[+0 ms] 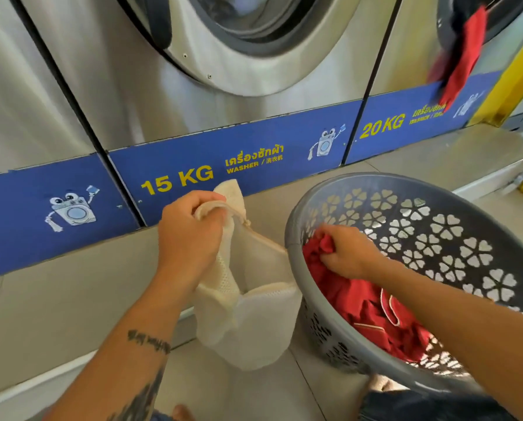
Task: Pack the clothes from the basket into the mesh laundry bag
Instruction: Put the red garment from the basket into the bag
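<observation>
A white mesh laundry bag (254,317) hangs in mid-frame, held up by its top hem in my left hand (187,235), with its mouth open toward the basket. To its right stands a grey plastic basket (436,238) with flower-shaped holes, tilted toward me. Red clothes (372,311) with thin white trim lie in its near side. My right hand (348,253) is inside the basket, fingers closed on a bunch of the red fabric near the left rim.
Steel washing machines fill the back, with a blue band (193,174) marked 15 KG and 20 KG along their base. A red cloth (463,65) hangs from the right machine's door. Beige floor tiles and a low step run underneath.
</observation>
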A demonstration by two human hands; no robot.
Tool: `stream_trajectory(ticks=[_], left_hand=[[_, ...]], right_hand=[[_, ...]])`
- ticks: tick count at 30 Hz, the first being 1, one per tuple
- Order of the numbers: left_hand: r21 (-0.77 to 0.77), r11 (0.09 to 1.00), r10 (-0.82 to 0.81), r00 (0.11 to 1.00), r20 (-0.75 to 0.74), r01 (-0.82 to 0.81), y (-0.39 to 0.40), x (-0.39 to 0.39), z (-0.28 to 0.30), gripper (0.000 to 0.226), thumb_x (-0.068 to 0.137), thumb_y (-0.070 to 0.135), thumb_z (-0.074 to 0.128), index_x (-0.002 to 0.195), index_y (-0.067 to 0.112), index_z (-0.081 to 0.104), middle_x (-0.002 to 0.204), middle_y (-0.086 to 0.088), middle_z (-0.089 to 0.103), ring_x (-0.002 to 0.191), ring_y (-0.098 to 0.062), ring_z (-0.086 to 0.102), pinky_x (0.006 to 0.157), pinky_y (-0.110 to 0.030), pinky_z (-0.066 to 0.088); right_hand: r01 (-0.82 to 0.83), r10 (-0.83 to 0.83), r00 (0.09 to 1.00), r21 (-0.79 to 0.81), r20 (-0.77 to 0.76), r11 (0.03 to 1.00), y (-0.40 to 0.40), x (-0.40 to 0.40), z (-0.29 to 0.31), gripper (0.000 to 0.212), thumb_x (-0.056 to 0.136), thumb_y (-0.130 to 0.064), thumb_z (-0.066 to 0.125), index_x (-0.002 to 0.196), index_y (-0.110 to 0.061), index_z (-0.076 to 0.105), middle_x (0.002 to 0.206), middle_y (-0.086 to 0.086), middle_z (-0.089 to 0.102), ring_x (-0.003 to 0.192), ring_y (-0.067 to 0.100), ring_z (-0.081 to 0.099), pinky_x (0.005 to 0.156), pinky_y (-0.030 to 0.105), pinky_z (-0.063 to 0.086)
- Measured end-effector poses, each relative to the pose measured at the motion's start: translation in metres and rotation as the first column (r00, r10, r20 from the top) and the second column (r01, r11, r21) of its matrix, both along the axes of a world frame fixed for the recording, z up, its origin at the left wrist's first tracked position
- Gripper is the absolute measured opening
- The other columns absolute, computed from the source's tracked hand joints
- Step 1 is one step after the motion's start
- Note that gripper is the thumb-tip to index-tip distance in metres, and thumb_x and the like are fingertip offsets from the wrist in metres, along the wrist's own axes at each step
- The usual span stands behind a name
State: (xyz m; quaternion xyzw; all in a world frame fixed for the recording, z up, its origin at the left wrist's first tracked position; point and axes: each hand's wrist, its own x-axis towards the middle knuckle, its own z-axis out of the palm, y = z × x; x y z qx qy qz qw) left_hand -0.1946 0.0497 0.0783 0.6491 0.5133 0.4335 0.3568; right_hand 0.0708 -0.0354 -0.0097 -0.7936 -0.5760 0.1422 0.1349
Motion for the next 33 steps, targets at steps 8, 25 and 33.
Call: stream_trajectory(ticks=[8, 25, 33], left_hand=[[0.065, 0.998, -0.030, 0.996, 0.088, 0.024, -0.028, -0.008, 0.007, 0.022, 0.079, 0.011, 0.060, 0.073, 0.030, 0.069, 0.074, 0.021, 0.068, 0.072, 0.007, 0.060, 0.055, -0.004, 0.041], [-0.045, 0.956, -0.288, 0.956, 0.048, 0.290, -0.031, 0.010, 0.010, 0.025, 0.078, 0.039, 0.055, 0.086, 0.033, 0.078, 0.079, 0.021, 0.073, 0.076, 0.011, 0.062, 0.060, 0.000, 0.039], [-0.061, 0.984, -0.169, 0.986, 0.003, 0.169, -0.019, 0.003, 0.009, 0.020, 0.091, 0.021, 0.054, 0.091, 0.027, 0.073, 0.088, 0.014, 0.070, 0.075, 0.008, 0.059, 0.063, -0.016, 0.040]], right_hand=[[0.235, 0.046, 0.809, 0.395, -0.586, 0.888, -0.035, -0.049, 0.118, 0.018, 0.072, -0.010, 0.065, 0.086, -0.021, 0.066, 0.068, -0.006, 0.062, 0.059, 0.002, 0.054, 0.056, 0.013, 0.044], [-0.458, 0.465, 0.867, 0.079, -0.178, 0.885, -0.031, -0.134, 0.057, 0.053, 0.079, -0.001, 0.049, 0.127, -0.018, 0.060, 0.124, 0.005, 0.069, 0.113, 0.031, 0.062, 0.093, 0.041, 0.050], [-0.061, 0.158, 0.967, 0.420, -0.200, 0.906, -0.016, -0.071, 0.083, 0.031, 0.072, -0.003, 0.052, 0.097, -0.017, 0.063, 0.087, 0.000, 0.068, 0.074, 0.022, 0.061, 0.070, 0.038, 0.052]])
